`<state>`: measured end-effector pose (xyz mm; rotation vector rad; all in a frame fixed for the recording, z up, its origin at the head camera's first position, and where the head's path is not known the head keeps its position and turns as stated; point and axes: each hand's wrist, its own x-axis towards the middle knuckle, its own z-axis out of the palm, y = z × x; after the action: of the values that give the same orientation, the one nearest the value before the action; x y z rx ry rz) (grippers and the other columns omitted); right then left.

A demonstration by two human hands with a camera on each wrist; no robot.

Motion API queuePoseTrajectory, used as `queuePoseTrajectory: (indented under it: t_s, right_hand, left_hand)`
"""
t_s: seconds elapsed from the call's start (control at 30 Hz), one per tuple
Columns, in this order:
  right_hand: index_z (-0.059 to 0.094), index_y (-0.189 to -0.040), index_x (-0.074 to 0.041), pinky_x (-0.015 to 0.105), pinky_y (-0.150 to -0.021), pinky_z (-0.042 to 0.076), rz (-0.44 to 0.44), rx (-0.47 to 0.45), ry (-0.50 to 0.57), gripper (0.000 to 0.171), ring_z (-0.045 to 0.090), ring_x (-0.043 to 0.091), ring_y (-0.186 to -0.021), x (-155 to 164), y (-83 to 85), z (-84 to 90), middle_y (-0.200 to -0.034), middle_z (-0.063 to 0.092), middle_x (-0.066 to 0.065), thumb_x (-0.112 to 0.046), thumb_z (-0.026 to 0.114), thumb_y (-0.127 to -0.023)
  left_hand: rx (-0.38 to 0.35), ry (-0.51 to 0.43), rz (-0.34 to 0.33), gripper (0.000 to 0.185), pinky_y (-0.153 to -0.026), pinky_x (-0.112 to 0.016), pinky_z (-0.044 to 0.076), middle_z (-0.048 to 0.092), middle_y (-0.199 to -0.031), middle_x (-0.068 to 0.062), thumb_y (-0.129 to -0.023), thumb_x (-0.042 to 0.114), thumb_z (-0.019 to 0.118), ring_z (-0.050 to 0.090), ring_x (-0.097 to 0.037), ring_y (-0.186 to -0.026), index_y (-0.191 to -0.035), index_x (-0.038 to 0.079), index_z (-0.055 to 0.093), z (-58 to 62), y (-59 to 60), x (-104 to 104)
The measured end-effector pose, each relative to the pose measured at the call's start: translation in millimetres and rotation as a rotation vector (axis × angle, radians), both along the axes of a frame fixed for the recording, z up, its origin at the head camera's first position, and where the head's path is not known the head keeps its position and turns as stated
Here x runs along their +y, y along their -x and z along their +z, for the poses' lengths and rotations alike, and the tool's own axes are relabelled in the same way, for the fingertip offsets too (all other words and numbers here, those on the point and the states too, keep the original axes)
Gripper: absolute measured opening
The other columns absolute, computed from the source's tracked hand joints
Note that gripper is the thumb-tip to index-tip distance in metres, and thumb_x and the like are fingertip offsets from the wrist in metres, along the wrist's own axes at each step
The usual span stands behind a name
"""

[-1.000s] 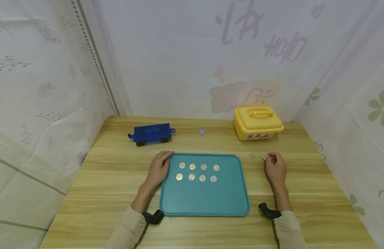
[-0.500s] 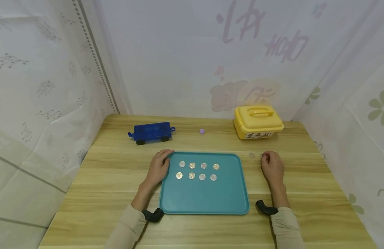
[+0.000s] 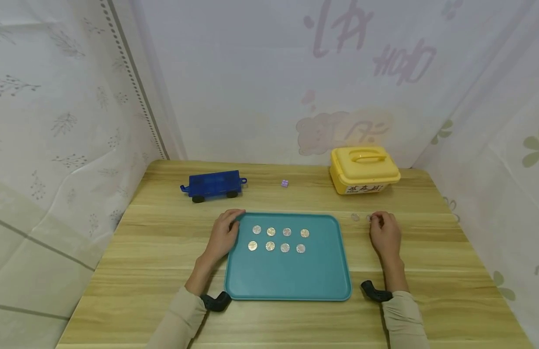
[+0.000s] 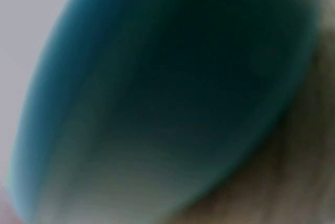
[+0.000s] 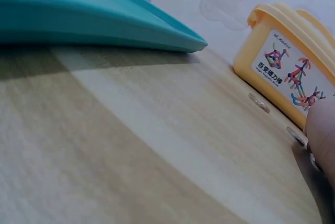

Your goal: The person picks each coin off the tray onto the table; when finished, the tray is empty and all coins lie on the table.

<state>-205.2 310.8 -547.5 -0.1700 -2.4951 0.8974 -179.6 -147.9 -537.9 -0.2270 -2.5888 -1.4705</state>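
My left hand point(image 3: 223, 233) rests on the upper left corner of a teal tray point(image 3: 291, 286), its fingers lying along the rim. Several gold and silver coins point(image 3: 270, 246) lie in two rows in the tray's upper part. To the right of the tray, my right hand point(image 3: 386, 235) has its fingers curled with the thumb and fingertips low at the table. Another coin point(image 5: 296, 136) shows at the fingertips in the right wrist view, and a shiny edge pokes out beneath them. One more coin point(image 3: 354, 217) lies on the table just left of this hand.
Behind the right hand stands a yellow lidded box point(image 3: 364, 170) with a handle. A blue wheeled toy wagon point(image 3: 214, 184) is at the back left, with a small purple block point(image 3: 285, 183) at the back middle. Patterned fabric point(image 3: 234, 87) hangs behind the wooden table point(image 3: 164, 228).
My right hand has moved slightly left and then a little back right, and the coin at its fingertips has shifted left. The left hand and tray stay in place.
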Motion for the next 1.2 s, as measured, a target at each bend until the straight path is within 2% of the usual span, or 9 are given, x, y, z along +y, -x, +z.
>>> queuePoseTrajectory:
  t_s: [0.1, 0.2, 0.47, 0.73, 1.0, 1.2]
  right_hand:
    - [0.069, -0.1, 0.004, 0.025, -0.065, 0.037, -0.006, 0.019, 0.037, 0.018, 0.048, 0.015, -0.072, 1, -0.4, 0.5, -0.087, 0.06, 0.018, -0.008, 0.056, -0.098]
    - [0.07, -0.1, 0.004, 0.02, -0.063, 0.033, -0.01, 0.033, 0.064, 0.017, 0.042, 0.007, -0.07, 1, -0.4, 0.9, -0.084, 0.059, 0.015, -0.007, 0.057, -0.097]
    - [0.071, -0.099, 0.003, 0.021, -0.063, 0.033, 0.011, 0.075, 0.081, 0.016, 0.042, 0.006, -0.069, -1, -0.3, 1.9, -0.082, 0.059, 0.015, -0.007, 0.058, -0.096]
    - [0.071, -0.101, 0.003, 0.013, -0.062, 0.035, 0.031, 0.08, 0.215, 0.016, 0.045, -0.001, -0.068, -3, -5.9, 5.3, -0.085, 0.062, 0.008, -0.008, 0.06, -0.096]
    - [0.072, -0.099, 0.0, 0.011, -0.062, 0.04, 0.128, 0.089, 0.26, 0.012, 0.05, -0.001, -0.068, -21, -18.9, 4.3, -0.084, 0.063, 0.004, -0.008, 0.067, -0.093]
    - [0.072, -0.102, -0.003, 0.013, -0.064, 0.042, 0.278, 0.057, 0.23, 0.011, 0.052, 0.002, -0.071, -41, -29.4, 7.7, -0.087, 0.064, 0.004, -0.007, 0.068, -0.093]
  left_hand:
    - [0.001, -0.003, 0.0, 0.036, -0.106, -0.051, 0.041, 0.061, -0.134, -0.012, -0.098, -0.001, 0.053, 0.053, -0.033, -0.126, -0.132, 0.006, 0.063, 0.2, -0.1, 0]
    - [0.004, -0.004, -0.004, 0.036, -0.106, -0.051, 0.041, 0.061, -0.134, -0.013, -0.098, -0.001, 0.053, 0.052, -0.033, -0.127, -0.132, 0.005, 0.063, 0.5, 0.1, 0]
    - [0.032, 0.001, 0.001, 0.036, -0.104, -0.051, 0.043, 0.062, -0.133, -0.013, -0.098, -0.002, 0.053, 0.053, -0.034, -0.125, -0.132, 0.004, 0.064, -1.1, -0.2, -3]
    - [0.01, -0.002, -0.002, 0.036, -0.104, -0.05, 0.042, 0.061, -0.134, -0.012, -0.098, -0.001, 0.052, 0.053, -0.033, -0.125, -0.132, 0.006, 0.064, -1.1, 1.2, -1]
    - [0.0, 0.001, 0.007, 0.036, -0.102, -0.049, 0.043, 0.062, -0.134, -0.013, -0.098, -0.001, 0.053, 0.054, -0.033, -0.123, -0.131, 0.005, 0.064, 0.7, 1.1, -3]
    - [0.013, -0.005, -0.002, 0.036, -0.099, -0.047, 0.045, 0.062, -0.133, -0.013, -0.098, -0.003, 0.053, 0.055, -0.032, -0.122, -0.131, 0.004, 0.064, -1.0, 1.8, 0]
